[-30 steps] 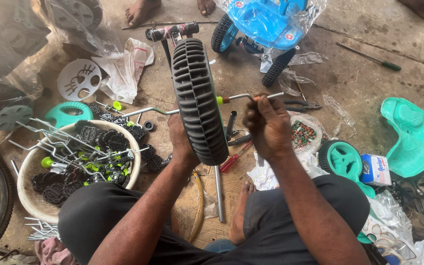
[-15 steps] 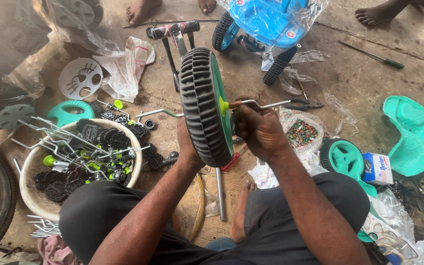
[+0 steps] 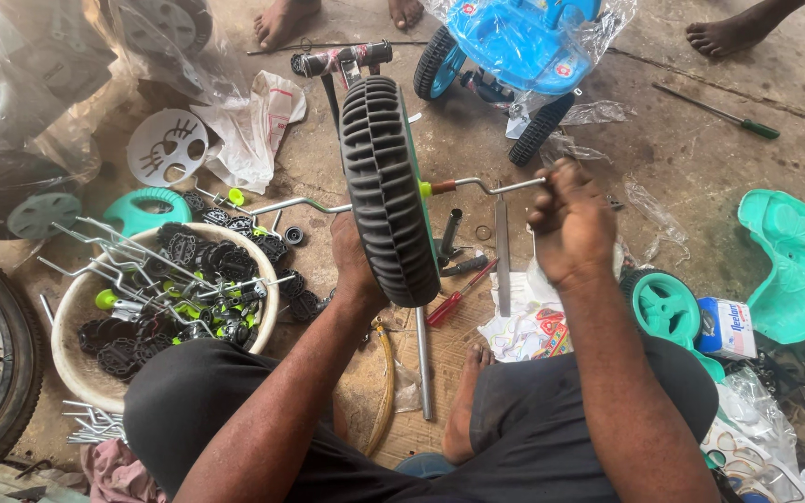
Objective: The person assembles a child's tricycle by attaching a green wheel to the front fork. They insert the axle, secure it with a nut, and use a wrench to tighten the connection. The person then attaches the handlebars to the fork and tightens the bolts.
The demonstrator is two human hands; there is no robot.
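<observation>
Black ribbed tricycle wheel upright, centre frame, between both hands. Left hand behind wheel's lower left, grip hidden, cannot tell. Right hand right of wheel, clenched on metal crank axle.

Small toy-tricycle assembly workshop on a bare concrete floor, basin heaped with pedals and metal cranks, screwdrivers lying loose, plastic-wrapped blue tricycle, green seat, spare wheels, workers barefoot
</observation>
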